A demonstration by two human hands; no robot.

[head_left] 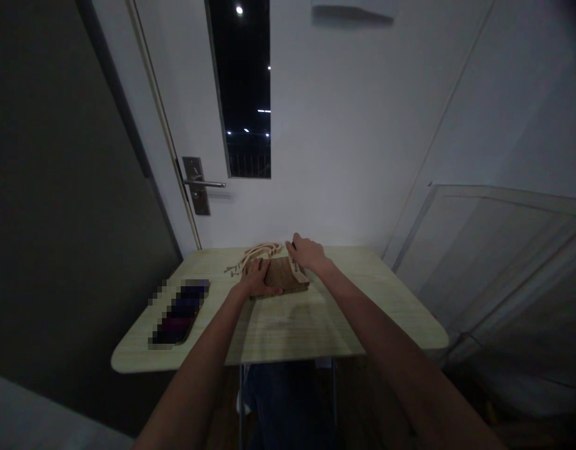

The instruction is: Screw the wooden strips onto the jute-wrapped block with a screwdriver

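Note:
A brown wooden board [279, 275] lies flat on the table. My left hand [257, 280] rests on its left part, fingers spread and thumb stretched along the near side. On the board's right end sits a pale, flat wooden piece [297, 271] with dark spots, perhaps screws. My right hand [307, 252] is closed above the far end of that piece, its fingers pinched together. Something small and dark shows at these fingers, too small to name. Behind the board lie pale curved wooden pieces [260, 248]. Several small screws [232, 270] are scattered left of the board.
The light wood-patterned table [344, 331] has rounded corners. A phone [182, 312], its screen blurred out, lies at the table's left. Directly behind stands a white door [335, 137] with a metal handle [204, 184]. To the right hangs a whitish covering [503, 250].

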